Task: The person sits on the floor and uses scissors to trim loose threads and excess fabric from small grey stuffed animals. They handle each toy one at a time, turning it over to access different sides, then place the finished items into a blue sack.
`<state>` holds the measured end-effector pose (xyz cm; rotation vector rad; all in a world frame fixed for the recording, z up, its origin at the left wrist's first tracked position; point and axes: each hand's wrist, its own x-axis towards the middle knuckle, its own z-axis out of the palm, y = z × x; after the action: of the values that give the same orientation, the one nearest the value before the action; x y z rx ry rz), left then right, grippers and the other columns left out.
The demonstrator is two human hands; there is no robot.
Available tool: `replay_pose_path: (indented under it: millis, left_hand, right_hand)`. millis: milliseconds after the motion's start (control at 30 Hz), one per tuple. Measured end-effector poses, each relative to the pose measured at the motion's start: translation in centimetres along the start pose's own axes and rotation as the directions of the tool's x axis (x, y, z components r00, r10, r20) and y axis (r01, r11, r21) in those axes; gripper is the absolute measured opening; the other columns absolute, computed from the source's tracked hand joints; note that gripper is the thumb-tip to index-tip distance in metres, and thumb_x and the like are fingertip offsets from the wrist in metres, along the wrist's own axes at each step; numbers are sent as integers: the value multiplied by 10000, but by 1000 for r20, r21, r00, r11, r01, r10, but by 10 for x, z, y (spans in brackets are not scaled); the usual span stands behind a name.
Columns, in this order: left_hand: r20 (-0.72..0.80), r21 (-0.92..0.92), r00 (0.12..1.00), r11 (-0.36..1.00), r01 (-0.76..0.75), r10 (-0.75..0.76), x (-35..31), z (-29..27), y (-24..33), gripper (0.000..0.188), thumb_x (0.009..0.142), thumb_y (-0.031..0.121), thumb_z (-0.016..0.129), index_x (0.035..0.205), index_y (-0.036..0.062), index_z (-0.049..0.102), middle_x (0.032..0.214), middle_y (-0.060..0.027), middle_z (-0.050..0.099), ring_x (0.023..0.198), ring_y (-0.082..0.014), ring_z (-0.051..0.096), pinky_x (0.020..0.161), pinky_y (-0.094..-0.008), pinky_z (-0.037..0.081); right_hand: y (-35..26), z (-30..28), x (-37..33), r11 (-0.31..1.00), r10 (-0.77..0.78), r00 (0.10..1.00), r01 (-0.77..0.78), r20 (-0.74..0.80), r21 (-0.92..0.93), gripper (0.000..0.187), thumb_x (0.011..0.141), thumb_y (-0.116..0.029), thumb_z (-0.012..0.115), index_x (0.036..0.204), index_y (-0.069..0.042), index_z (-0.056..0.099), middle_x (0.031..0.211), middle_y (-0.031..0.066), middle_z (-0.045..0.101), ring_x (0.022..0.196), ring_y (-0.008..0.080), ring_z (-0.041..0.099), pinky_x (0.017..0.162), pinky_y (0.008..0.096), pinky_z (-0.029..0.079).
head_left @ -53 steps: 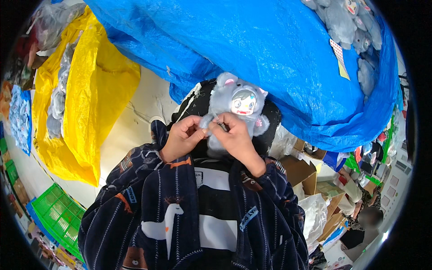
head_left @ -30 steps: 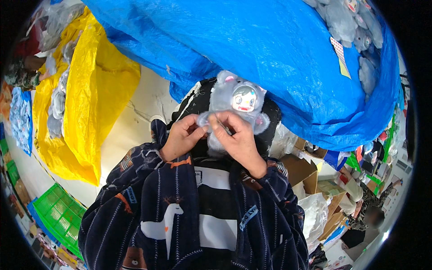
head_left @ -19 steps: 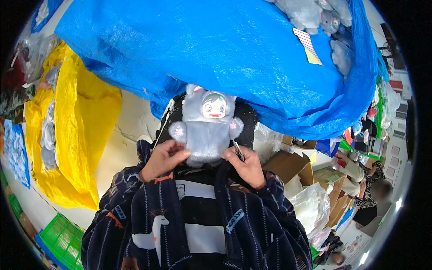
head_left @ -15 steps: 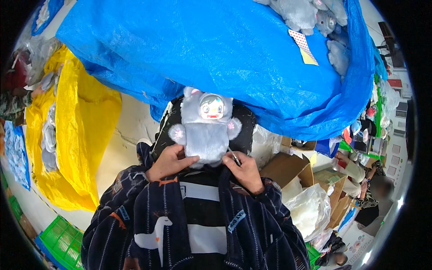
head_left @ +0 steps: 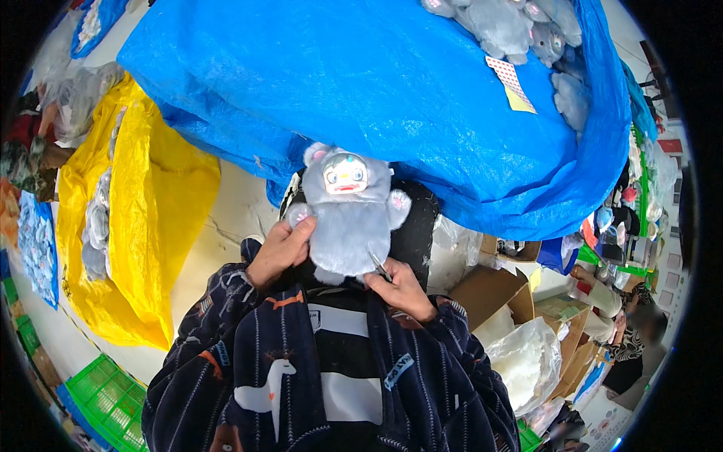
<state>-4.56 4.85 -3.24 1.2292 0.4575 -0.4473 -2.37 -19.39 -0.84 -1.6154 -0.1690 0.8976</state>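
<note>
A yellow bag (head_left: 143, 226) lies at far left, beside a large blue bag (head_left: 392, 98) that fills the upper view. The left hand (head_left: 277, 252) is closed on the lower left side of a grey plush toy (head_left: 348, 215), which stands upright and faces the camera, between and just above both hands. The right hand (head_left: 399, 286) sits at the toy's lower right edge, fingers pinched together on a small metal tool (head_left: 379, 266) touching the fur; an open cardboard box (head_left: 493, 290) is at right.
</note>
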Motion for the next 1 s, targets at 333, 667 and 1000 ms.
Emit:
replay_pose_path:
  millis: [333,667,1000]
  left_hand:
    - [-105,32,994,999,26,-22,-19,-19,9,519,893,394,566,1201,-12,466,900,-74,565,689,-128,571,559,-247,520]
    - [-299,-34,863,900,-435,406,-54,-134,-32,281,939,172,510,1184,37,490,1017,-84,596,900,-168,591,799,-295,498]
    - [-371,-420,718,582,-696,589,-58,-109,47,426,966,341,444,1323,112,416,1010,-50,559,851,-154,526,771,-288,454]
  right_hand:
    - [7,6,5,985,-21,999,12,50,173,214,888,-152,577,1029,1,625,827,-13,612,764,80,527,713,246,450]
    - [-61,-30,11,757,-379,920,369,98,-539,181,817,-209,619,879,-39,616,725,172,613,636,351,593,578,413,472]
    - [-208,-249,123,789,-578,499,139,-645,-599,306,825,-230,655,991,26,629,651,12,511,552,79,440,480,258,326]
